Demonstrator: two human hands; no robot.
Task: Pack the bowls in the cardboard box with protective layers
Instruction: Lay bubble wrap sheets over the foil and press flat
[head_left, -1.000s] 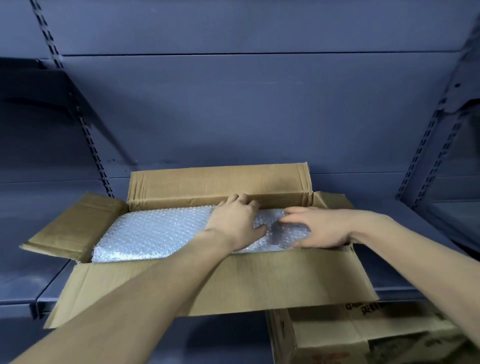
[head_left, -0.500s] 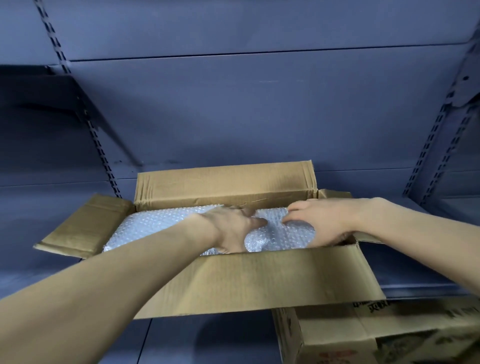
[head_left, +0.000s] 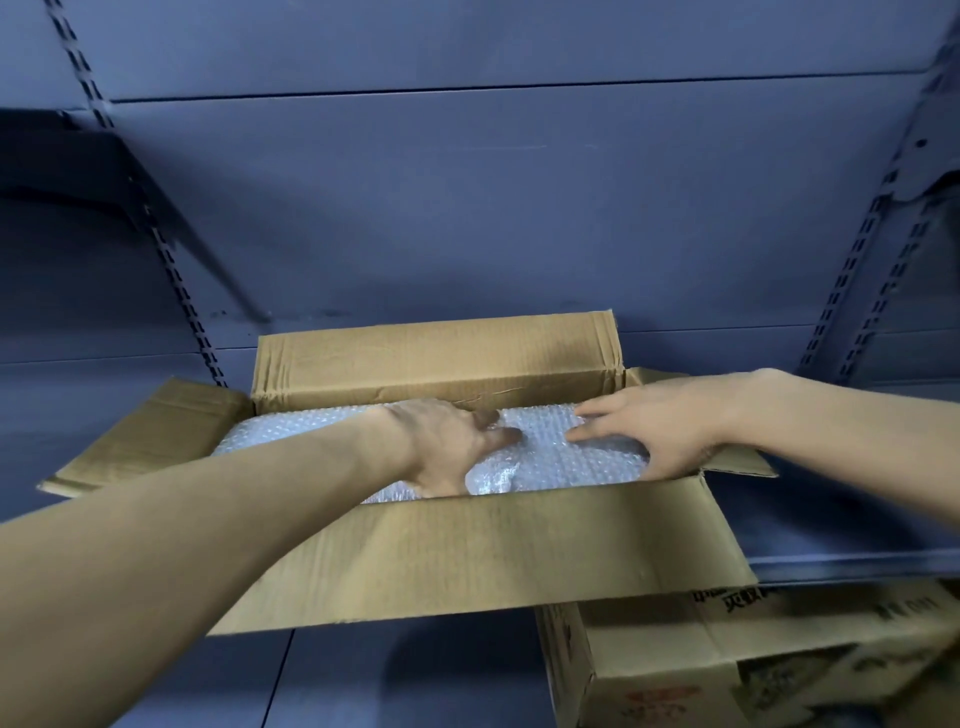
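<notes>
An open brown cardboard box (head_left: 467, 551) stands on a grey shelf with its flaps spread out. A sheet of clear bubble wrap (head_left: 566, 457) covers the inside from wall to wall. No bowls show; whatever lies under the wrap is hidden. My left hand (head_left: 447, 447) rests palm down on the wrap near the box's middle, fingers pointing to the back wall. My right hand (head_left: 660, 431) lies flat on the wrap at the right end, fingers spread and pointing left. Neither hand holds anything.
The grey metal shelf (head_left: 831, 545) carries the box, with slotted uprights (head_left: 176, 291) at both sides and a flat back panel behind. A second printed cardboard box (head_left: 727, 660) sits lower at the front right. The box's near flap hangs down over the shelf edge.
My left hand has slid toward the box's front and lower onto the wrap. My right hand has flattened on the right end. The wrap now dips between the hands.
</notes>
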